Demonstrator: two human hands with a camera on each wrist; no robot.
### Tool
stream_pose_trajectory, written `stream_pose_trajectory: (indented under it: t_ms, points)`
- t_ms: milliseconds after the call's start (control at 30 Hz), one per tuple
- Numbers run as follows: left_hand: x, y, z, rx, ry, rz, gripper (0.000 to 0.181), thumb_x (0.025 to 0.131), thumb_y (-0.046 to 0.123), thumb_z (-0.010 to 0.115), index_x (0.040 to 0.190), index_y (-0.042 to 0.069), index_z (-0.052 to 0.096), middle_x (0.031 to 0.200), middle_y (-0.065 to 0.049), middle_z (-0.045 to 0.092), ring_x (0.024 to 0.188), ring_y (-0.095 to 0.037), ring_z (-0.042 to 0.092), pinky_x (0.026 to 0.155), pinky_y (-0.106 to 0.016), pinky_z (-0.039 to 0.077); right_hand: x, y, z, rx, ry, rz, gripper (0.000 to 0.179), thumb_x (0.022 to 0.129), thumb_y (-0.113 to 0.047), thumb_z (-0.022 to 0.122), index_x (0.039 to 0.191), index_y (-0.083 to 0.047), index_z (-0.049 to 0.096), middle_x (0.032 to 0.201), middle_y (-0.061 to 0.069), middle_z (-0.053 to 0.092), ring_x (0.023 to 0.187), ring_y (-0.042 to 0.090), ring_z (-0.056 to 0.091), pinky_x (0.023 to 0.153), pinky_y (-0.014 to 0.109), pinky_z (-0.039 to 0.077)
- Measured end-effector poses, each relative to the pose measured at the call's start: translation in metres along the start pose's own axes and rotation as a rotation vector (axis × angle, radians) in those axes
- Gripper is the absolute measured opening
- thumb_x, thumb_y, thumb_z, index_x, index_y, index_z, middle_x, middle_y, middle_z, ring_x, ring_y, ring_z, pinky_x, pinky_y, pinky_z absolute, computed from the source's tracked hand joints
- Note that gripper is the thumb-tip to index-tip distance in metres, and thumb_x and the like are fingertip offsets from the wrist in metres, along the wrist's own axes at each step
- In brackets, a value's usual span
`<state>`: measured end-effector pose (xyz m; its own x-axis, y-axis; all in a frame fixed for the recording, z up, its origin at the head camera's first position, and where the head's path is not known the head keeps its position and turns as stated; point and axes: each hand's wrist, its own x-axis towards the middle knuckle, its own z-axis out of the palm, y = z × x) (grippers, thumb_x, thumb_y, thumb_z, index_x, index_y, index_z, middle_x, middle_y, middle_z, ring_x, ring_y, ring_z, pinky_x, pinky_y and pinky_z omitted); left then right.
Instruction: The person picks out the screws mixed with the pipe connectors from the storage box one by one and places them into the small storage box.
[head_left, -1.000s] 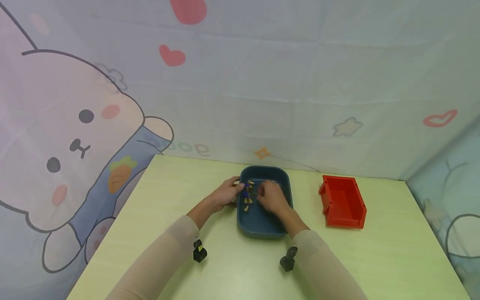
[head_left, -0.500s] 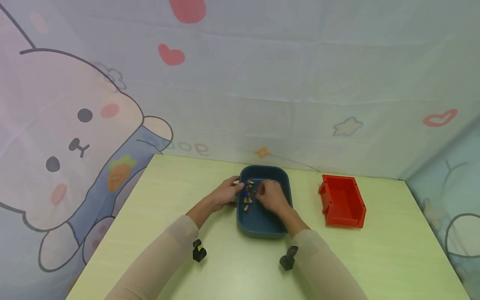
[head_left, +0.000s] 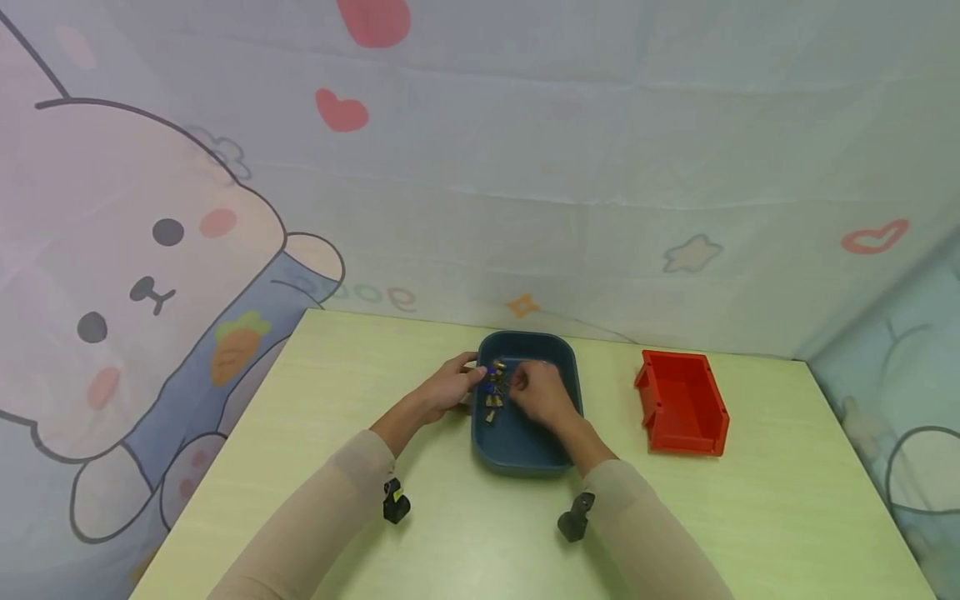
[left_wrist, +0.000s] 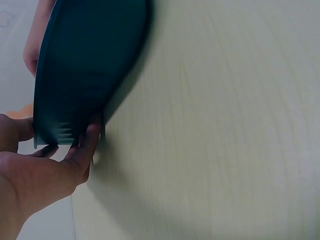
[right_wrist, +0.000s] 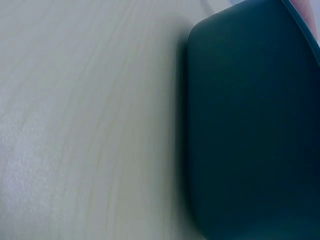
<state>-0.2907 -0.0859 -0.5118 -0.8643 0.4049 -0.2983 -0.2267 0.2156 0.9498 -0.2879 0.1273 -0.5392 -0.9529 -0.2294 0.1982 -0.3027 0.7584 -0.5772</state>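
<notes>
Left hand [head_left: 447,388] grips the blue tub [head_left: 519,446] at nine o'clock; the right hand [head_left: 543,395] curls its fingers inside — around what, I can't tell. A clumsy pinch might scatter the brass-coloured fittings [head_left: 490,402] (jumbled at ten o'clock within).

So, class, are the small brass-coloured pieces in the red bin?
No, the small brass-coloured pieces lie in the blue tray, which stands apart from the red bin.

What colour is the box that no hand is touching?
The box is bright red; it shows best in the head view.
</notes>
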Motion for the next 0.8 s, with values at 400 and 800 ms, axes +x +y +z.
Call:
stream_pose_trajectory:
  t_ms: [400,800]
  points:
    - [-0.0008,0.0018,-0.0004,0.010,-0.034,0.000,0.058,0.115,0.022,0.048,0.168,0.013,0.027,0.160,-0.024,0.043,0.143,-0.043,0.049,0.104,-0.057,0.053,0.0020,0.0017,0.0023,-0.012,0.005,-0.032,0.007,0.082,-0.004,0.079,0.081,-0.008,0.073,0.078,0.002,0.068,0.077,0.019,0.063,0.077,0.038,0.056]
    - [0.0008,0.0011,-0.0015,0.005,-0.036,-0.004,0.058,0.115,0.022,0.048,0.168,0.012,0.027,0.160,-0.024,0.042,0.142,-0.042,0.050,0.098,-0.053,0.056,0.0015,-0.0025,0.0015,-0.025,0.014,-0.056,0.009,0.081,-0.003,0.080,0.080,-0.007,0.072,0.077,0.003,0.067,0.076,0.021,0.063,0.076,0.040,0.055]
